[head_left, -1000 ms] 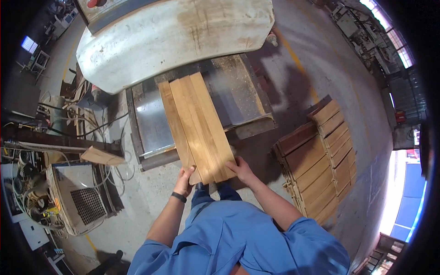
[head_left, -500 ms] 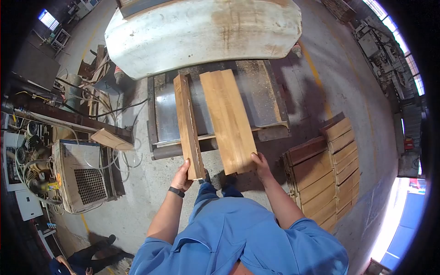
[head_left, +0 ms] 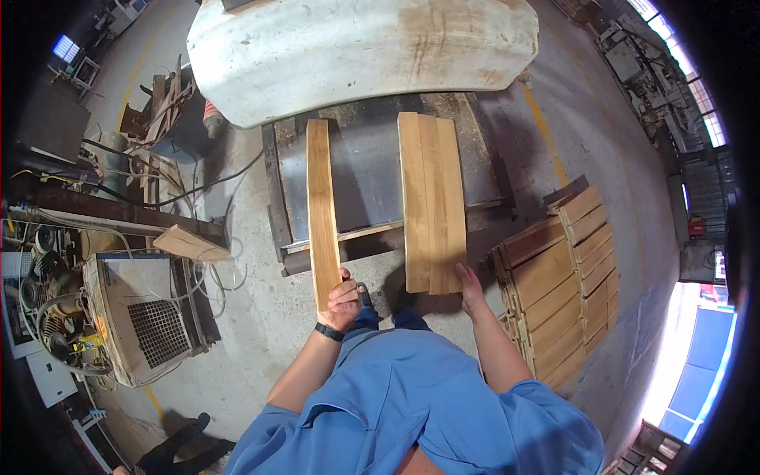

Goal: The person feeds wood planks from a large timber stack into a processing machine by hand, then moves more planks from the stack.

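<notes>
My left hand (head_left: pixel 340 305), with a dark band at the wrist, is wrapped round the near end of a narrow wooden board (head_left: pixel 321 206). My right hand (head_left: pixel 470 288) grips the near right corner of a wider board (head_left: pixel 431 206) with several lengthwise strips. The two boards point away from me, apart from each other, with their far parts over the metal machine table (head_left: pixel 364 174). The underside of the wide board and some of my right fingers are hidden.
A large white hood (head_left: pixel 356 59) overhangs the table's far side. Stacked boards (head_left: pixel 554 293) lie at the right. At the left are a machine with a grille (head_left: pixel 158 328), a loose wood block (head_left: pixel 192 244), hoses and a bin of scraps (head_left: pixel 184 127). A person's dark-clothed legs (head_left: pixel 186 447) show at bottom left.
The boards have moved farther apart, the wide one to the right. The narrow board has turned to show a broad smooth face, and my left fingers now show on top of it.
</notes>
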